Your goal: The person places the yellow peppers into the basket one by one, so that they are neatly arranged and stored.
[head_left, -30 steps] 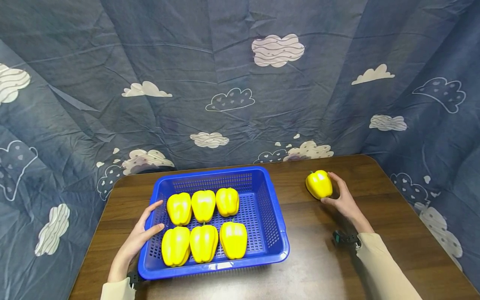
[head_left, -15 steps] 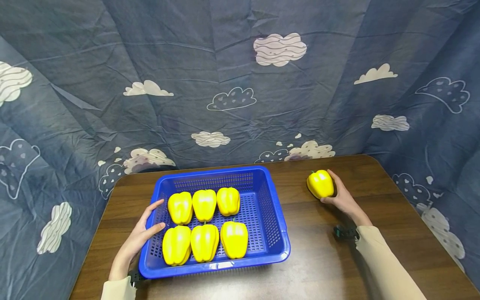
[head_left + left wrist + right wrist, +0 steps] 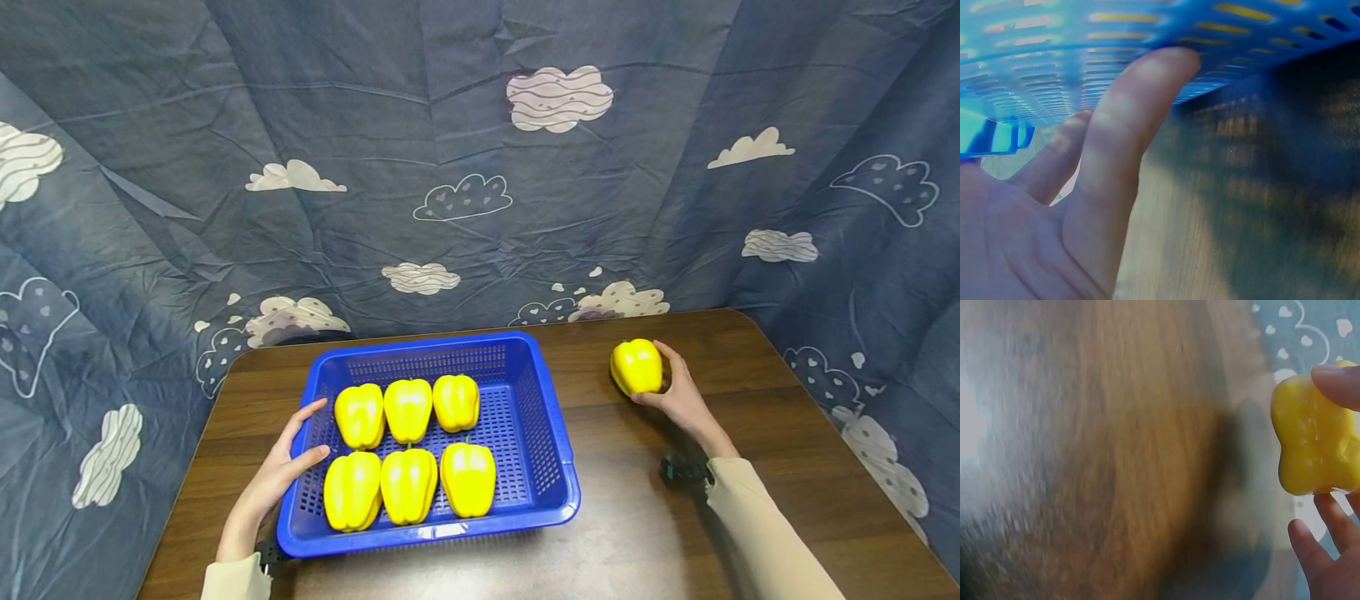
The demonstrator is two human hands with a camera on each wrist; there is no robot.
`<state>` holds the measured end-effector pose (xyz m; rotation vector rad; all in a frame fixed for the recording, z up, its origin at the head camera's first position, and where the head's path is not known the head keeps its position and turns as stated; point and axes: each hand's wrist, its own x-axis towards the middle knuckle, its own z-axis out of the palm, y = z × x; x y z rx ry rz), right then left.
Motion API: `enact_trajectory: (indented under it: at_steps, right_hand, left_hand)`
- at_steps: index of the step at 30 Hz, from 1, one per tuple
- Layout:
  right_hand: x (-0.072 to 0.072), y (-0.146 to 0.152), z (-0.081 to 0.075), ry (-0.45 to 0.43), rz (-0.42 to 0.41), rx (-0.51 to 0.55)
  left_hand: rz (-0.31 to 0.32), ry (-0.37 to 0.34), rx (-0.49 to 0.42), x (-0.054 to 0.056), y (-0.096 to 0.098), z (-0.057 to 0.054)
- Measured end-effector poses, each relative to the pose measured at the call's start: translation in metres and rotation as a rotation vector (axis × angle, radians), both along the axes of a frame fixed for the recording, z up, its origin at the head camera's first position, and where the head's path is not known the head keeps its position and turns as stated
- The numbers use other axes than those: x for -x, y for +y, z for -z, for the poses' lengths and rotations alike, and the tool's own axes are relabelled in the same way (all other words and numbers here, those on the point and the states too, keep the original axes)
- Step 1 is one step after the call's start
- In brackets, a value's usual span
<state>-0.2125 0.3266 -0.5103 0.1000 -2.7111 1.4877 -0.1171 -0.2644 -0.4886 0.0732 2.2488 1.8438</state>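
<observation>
My right hand (image 3: 681,398) holds a yellow bell pepper (image 3: 636,367) at the right of the table, thumb on its near side and fingers round its right side. In the right wrist view the lobed end of the pepper (image 3: 1313,440) shows between the thumb (image 3: 1341,386) and the fingers below. At the left, my left hand (image 3: 276,471) rests against the blue plastic basket (image 3: 551,400), with straight, spread fingers at its left rim. The left wrist view shows the thumb (image 3: 1132,119) extended against the slotted wall. Two rows of yellow bell peppers (image 3: 407,410) lie inside the basket.
The basket stands on a brown wooden table (image 3: 600,517); its right side has bare slotted floor. A dark blue curtain (image 3: 465,250) with cloud prints hangs behind the table and along both sides. Dark straps with small devices sit at both wrists.
My right hand and the held bell pepper shift slightly right, then slightly back left. The left hand, the basket and the peppers in it stay put.
</observation>
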Motion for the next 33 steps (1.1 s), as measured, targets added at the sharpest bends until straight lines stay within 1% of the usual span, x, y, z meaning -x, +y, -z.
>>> enact_trajectory:
  at_steps: [4,11,17,20,25,33]
  right_hand:
    - [-0.006,-0.009,-0.008,0.031,-0.009,0.069]
    - [-0.019,-0.031,-0.029,0.076,-0.03,0.108]
    - [-0.03,-0.051,-0.047,0.114,-0.09,0.135]
    - [-0.036,-0.061,-0.054,0.128,-0.124,0.166]
    - [-0.044,-0.077,-0.064,0.156,-0.154,0.157]
    - [-0.057,-0.102,-0.074,0.182,-0.203,0.133]
  left_hand:
    - [-0.001,0.018,0.014,0.0,0.0,0.001]
    - [-0.006,0.031,0.024,0.0,0.001,0.0]
    - [-0.008,0.029,0.018,-0.001,0.001,0.0]
    - [-0.008,0.03,0.016,-0.001,0.001,0.0]
    - [0.0,0.036,0.022,-0.001,0.001,-0.001]
    - [0.0,0.028,0.012,0.0,0.001,-0.001]
